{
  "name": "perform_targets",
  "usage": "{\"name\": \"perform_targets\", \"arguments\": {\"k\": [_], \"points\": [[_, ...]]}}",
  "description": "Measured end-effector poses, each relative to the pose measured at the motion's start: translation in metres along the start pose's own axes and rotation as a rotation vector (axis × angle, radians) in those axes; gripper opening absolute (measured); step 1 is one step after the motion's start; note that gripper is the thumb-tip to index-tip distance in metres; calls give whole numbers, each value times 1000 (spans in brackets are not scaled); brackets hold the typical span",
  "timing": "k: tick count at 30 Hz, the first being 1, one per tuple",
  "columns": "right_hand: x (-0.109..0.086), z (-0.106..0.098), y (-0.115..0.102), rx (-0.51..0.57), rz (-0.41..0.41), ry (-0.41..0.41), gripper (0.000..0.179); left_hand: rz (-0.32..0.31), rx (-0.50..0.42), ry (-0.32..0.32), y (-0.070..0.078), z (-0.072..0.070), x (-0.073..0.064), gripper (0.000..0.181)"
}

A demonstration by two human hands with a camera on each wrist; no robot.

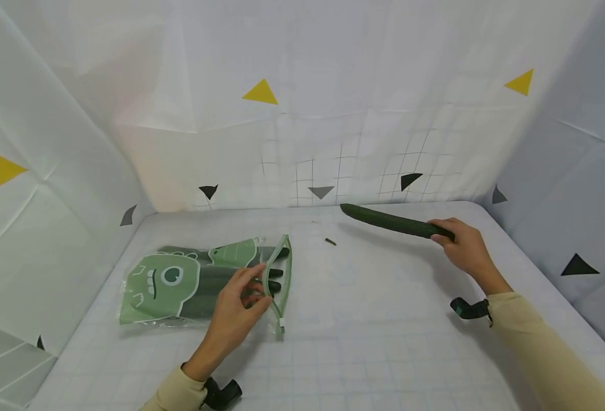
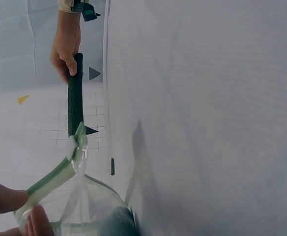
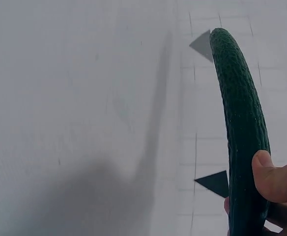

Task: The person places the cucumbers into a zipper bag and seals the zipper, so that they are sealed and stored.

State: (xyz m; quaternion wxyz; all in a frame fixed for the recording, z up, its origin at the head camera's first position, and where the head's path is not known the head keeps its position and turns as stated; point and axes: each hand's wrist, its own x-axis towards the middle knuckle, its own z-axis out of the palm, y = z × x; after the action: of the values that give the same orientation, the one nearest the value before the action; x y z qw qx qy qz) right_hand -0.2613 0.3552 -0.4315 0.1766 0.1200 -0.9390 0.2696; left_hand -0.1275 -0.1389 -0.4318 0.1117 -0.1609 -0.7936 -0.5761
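A long dark green cucumber (image 1: 392,221) is held at its near end by my right hand (image 1: 462,244), raised above the table and pointing left. In the right wrist view, the thumb lies along the cucumber (image 3: 239,108). A zip bag (image 1: 169,285) with a green cartoon monster print lies on its side at the left, its mouth facing right and spread apart. Several cucumbers (image 1: 275,286) are inside it, their ends showing at the mouth. My left hand (image 1: 238,305) pinches the bag's rim, and the left wrist view shows its fingers on the green zip edge (image 2: 50,182).
A small dark green stub (image 1: 330,242) lies on the white table (image 1: 364,319) between the bag and the raised cucumber. White sheets marked with yellow and dark triangles (image 1: 261,92) rise at the back and both sides. Each wrist wears a black camera mount (image 1: 469,308).
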Motion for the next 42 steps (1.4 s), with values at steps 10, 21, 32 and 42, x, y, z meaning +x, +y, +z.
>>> {"name": "perform_targets", "arguments": {"k": [10, 21, 32, 42], "points": [[-10, 1, -30, 40, -80, -38, 36, 8, -6, 7, 2, 0, -1, 60], [-19, 9, -56, 96, -135, -74, 37, 18, 21, 4, 1, 1, -1, 59], [-26, 20, -76, 152, -214, -119, 35, 21, 35, 5, 0, 0, 1, 60], [-32, 40, -89, 219, -234, -203, 36, 12, 46, 7, 0, 1, 1, 60]]}}
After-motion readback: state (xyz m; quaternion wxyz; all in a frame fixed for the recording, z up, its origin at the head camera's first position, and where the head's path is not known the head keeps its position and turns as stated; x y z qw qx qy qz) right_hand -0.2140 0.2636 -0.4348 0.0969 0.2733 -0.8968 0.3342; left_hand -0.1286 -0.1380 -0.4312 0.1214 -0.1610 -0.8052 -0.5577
